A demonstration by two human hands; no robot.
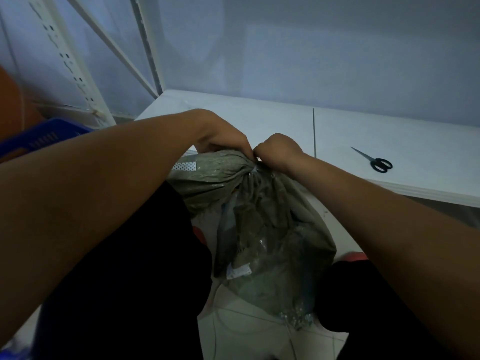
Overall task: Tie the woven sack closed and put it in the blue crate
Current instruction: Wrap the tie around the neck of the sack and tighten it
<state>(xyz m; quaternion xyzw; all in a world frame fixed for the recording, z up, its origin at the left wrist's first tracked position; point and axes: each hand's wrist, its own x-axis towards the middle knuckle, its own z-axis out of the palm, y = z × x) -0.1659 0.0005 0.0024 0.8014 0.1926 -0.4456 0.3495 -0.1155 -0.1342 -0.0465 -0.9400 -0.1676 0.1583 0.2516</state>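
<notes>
A grey-green woven sack [262, 229] stands on the floor between my legs, its mouth gathered into a tight neck at the top. My left hand [223, 136] grips the bunched fabric on the left of the neck. My right hand [278, 152] is closed on the neck just to the right, fingers pinched at a thin pale tie. The two hands touch. The blue crate [44, 139] sits on the floor at the left, partly hidden behind my left forearm.
A white tabletop [285, 118] lies just beyond the sack, with black-handled scissors [376, 161] on it to the right. A white slotted rack upright [78, 68] stands at the back left. Something orange [13, 105] is at the far left. The floor is pale tile.
</notes>
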